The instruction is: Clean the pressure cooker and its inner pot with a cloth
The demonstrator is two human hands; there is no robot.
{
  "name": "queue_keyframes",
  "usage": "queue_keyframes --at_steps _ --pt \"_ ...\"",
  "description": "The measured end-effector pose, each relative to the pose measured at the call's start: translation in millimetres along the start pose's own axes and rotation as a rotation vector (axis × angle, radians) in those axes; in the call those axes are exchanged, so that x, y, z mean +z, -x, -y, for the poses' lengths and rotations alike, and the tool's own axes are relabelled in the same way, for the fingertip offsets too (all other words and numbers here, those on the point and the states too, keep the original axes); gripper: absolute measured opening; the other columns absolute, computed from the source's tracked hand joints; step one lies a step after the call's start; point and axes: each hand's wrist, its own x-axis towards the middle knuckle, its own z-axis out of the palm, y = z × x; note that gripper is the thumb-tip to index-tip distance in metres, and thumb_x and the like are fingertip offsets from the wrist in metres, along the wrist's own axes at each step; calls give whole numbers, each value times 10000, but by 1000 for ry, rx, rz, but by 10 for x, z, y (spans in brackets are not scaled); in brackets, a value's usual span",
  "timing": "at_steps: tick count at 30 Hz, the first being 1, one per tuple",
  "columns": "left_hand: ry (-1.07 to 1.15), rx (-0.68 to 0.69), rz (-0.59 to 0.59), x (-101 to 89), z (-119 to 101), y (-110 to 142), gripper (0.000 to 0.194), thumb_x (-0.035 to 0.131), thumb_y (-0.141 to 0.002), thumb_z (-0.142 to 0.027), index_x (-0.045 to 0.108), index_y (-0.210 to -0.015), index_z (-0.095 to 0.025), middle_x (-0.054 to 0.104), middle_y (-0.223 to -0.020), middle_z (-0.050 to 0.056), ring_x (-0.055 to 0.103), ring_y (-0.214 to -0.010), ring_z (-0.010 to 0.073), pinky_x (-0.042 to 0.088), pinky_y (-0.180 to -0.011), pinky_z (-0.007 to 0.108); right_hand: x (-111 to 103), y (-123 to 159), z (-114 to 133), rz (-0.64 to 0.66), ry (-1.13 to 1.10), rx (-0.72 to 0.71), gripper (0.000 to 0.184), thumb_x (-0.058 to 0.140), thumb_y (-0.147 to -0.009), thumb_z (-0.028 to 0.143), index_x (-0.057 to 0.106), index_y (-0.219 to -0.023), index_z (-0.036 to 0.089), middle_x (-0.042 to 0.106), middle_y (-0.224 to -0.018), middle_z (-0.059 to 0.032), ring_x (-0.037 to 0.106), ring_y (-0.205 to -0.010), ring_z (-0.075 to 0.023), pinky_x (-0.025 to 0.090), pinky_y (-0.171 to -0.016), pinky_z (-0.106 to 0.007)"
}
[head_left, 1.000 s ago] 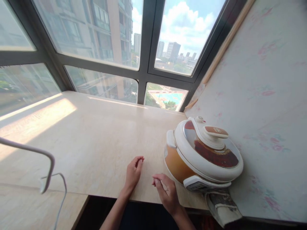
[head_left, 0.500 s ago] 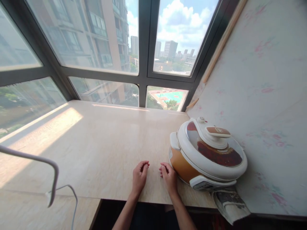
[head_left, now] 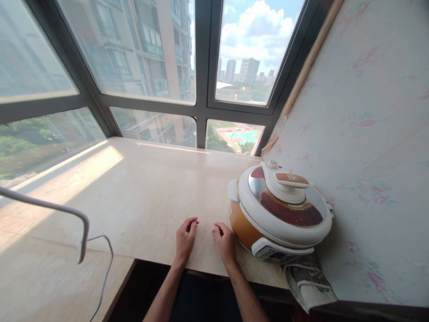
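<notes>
My left hand [head_left: 186, 237] rests on the beige stone-look counter [head_left: 144, 201] near its front edge, fingers curled into a loose fist. Across a small gap, my right hand [head_left: 224, 241] is closed the same way. No object shows in either hand. Just right of my right hand stands an electric pressure cooker [head_left: 246, 228], white and golden-brown. Its lid [head_left: 291, 219] is on, with a brown-topped handle [head_left: 291, 180], and its control panel faces the front. The hand and the cooker are close together; whether they touch I cannot tell.
A folded, printed cloth-like piece [head_left: 310, 281] hangs over the counter edge under the cooker. At left, a curved grey bar [head_left: 60, 206] and a thin cable [head_left: 109, 264] rise over the counter. Dark-framed windows [head_left: 201, 67] close the back; a flowered wall [head_left: 375, 156] stands right.
My right hand has moved from a raised, tilted pose down onto the counter, level with the left. My left hand stays closed. The view has shifted slightly; the cooker has not moved.
</notes>
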Motion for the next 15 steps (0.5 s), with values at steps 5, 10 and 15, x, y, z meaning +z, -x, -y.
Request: queue_keyframes --at_steps 5,10,15 --pt "116 -130 290 74 -35 596 678 718 -786 -581 650 -1294 -138 667 -1327 215 644 -1238 355 507 -1069 518 25 -60 37 -17 93 -31 368 436 -873 310 766 -940 159 786 -931 -132 727 -867 -268 545 -816 -365" --pt "-148 20 736 141 -84 1048 1517 956 -502 -592 47 -1674 -271 -126 -1729 132 -104 -1589 388 41 -1274 609 -41 -36 77 51 7 -8 360 457 -906 341 760 -968 157 765 -874 -97 689 -781 -233 527 -755 -332" --pt "-315 19 813 234 -185 1024 1592 942 -513 -604 -128 -1646 -279 -302 -1669 102 -224 -1557 377 -37 -1259 624 -87 22 107 10 -68 7 381 559 -888 427 743 -1089 161 732 -856 -70 660 -798 -229 534 -761 -319"
